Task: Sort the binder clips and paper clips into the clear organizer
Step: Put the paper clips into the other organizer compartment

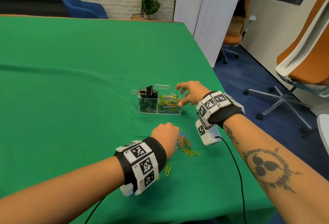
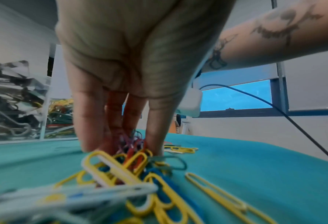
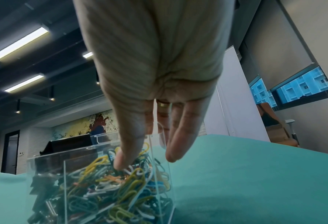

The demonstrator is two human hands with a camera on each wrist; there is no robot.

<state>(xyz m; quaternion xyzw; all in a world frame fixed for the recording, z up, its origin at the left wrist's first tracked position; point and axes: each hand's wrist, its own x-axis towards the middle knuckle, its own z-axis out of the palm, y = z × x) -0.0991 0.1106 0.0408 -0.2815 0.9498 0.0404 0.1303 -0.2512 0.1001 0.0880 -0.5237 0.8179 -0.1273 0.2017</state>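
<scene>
The clear organizer (image 1: 142, 107) stands mid-table on the green cloth. Its left compartment holds black binder clips (image 1: 149, 92); its right one holds colored paper clips (image 1: 169, 101). My right hand (image 1: 181, 95) hovers at the organizer's right end, fingers relaxed and spread. In the right wrist view its thumb tip (image 3: 121, 163) touches the paper clips (image 3: 109, 189) in the compartment, and it holds nothing. My left hand (image 1: 175, 139) reaches down into a loose pile of colored paper clips (image 1: 186, 145) nearer me. Its fingers (image 2: 86, 128) and thumb close around a bunch of clips (image 2: 134, 145).
One yellow paper clip (image 1: 168, 168) lies alone near my left wrist. The table's right edge (image 1: 213, 74) drops to blue carpet, where orange office chairs (image 1: 302, 67) stand. A black cable (image 1: 236, 166) trails from my right wrist across the cloth.
</scene>
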